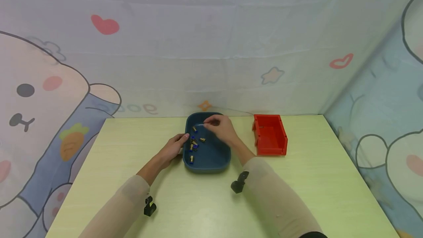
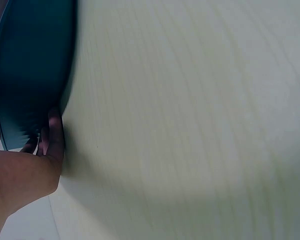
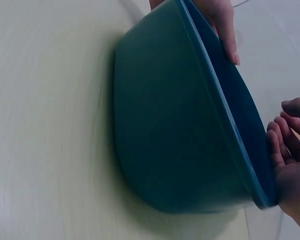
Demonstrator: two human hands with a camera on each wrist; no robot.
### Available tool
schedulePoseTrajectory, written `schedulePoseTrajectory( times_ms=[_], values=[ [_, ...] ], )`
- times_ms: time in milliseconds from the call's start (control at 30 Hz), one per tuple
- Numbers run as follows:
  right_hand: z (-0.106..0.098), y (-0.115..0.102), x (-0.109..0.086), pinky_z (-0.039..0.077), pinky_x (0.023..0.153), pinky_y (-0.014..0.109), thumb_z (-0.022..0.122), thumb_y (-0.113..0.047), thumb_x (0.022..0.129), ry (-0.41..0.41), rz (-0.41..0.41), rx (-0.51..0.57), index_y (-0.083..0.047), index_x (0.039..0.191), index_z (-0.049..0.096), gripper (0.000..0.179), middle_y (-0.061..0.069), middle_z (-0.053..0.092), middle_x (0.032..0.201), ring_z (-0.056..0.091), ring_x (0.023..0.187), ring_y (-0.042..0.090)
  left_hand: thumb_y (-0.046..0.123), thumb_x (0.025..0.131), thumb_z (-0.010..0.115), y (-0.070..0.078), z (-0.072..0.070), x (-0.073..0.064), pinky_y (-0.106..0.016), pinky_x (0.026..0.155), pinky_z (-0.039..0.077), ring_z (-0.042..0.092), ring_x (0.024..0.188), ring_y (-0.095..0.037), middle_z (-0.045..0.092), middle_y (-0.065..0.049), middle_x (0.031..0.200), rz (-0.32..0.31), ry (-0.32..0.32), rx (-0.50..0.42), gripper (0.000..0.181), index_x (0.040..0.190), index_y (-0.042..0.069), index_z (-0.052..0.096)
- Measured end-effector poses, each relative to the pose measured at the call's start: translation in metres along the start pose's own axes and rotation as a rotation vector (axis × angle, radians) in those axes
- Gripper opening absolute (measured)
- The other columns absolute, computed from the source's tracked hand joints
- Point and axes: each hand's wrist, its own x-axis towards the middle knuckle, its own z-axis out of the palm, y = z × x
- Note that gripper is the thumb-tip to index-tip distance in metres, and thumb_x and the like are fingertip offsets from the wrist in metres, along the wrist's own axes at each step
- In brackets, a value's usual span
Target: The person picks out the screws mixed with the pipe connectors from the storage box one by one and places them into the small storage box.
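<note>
Smooth plas. basin (semi-matt), glossy plas. bin, brassy metal fittings, cloth backdrop, wood-look tbl

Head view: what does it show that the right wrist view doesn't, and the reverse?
Only the head view shows the red plastic bin and the small brass-coloured, blue-ended fittings inside the dark blue, rounded tub.

Only the right wrist view shows the tub's outer wall from base to rim.

Both share the tub, left hand, right hand and pale wood-grain table.
</note>
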Motion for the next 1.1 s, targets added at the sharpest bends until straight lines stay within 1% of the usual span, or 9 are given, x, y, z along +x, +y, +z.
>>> schedulePoseTrajectory(
  times_ms=[100,333,567,700,867,1100],
  values=[
    [0.006,0.0,0.0,0.056,0.081,0.03,0.079,-0.009,0.097,0.024,-0.002,0.008,-0.002,0.105,0.079,0.011,0.01,0.077,0.103,0.07,0.092,0.021,0.049,0.114,0.044,0.001,0.0,-0.001,-0.062,0.125,0.023,0.035,0.153,-0.044,0.041,-0.025,0.163,-0.003,-0.001,-0.003,0.068,0.162,0.003,0.035],
    [0.018,0.003,0.0,0.057,0.079,0.029,0.08,-0.01,0.096,0.061,-0.008,-0.019,-0.002,0.104,0.079,0.011,0.009,0.078,0.101,0.07,0.087,0.019,0.05,0.113,0.044,0.001,0.001,-0.001,-0.061,0.125,0.024,0.034,0.153,-0.044,0.04,-0.025,0.164,0.001,-0.007,-0.003,0.069,0.163,0.003,0.034],
    [0.026,0.008,-0.002,0.057,0.082,0.032,0.08,-0.013,0.097,0.107,0.009,-0.052,-0.005,0.104,0.08,0.011,0.006,0.076,0.097,0.069,0.087,0.019,0.049,0.114,0.044,-0.002,0.002,0.003,-0.061,0.124,0.026,0.036,0.152,-0.043,0.042,-0.023,0.163,-0.004,0.005,0.006,0.066,0.162,0.005,0.037],
    [0.03,0.01,-0.002,0.058,0.082,0.034,0.079,-0.015,0.097,0.117,0.023,-0.089,-0.006,0.105,0.079,0.011,0.005,0.076,0.097,0.069,0.087,0.019,0.049,0.113,0.044,-0.002,0.002,0.004,-0.061,0.125,0.026,0.036,0.153,-0.042,0.041,-0.022,0.163,-0.008,0.006,0.005,0.065,0.162,0.006,0.037],
    [0.035,0.008,-0.002,0.058,0.082,0.036,0.078,-0.014,0.098,0.102,0.028,-0.133,-0.007,0.105,0.078,0.01,0.006,0.075,0.098,0.069,0.088,0.02,0.047,0.114,0.043,-0.002,0.001,0.003,-0.061,0.125,0.025,0.035,0.153,-0.043,0.04,-0.024,0.164,0.002,-0.004,0.002,0.064,0.162,0.005,0.036],
    [0.04,0.009,0.003,0.058,0.079,0.035,0.078,-0.015,0.098,0.113,0.033,-0.127,-0.007,0.105,0.079,0.01,0.004,0.075,0.096,0.068,0.086,0.018,0.047,0.115,0.043,0.0,-0.001,0.002,-0.063,0.124,0.025,0.033,0.153,-0.044,0.037,-0.024,0.165,0.006,-0.015,-0.002,0.065,0.163,0.004,0.035]
  ],
)
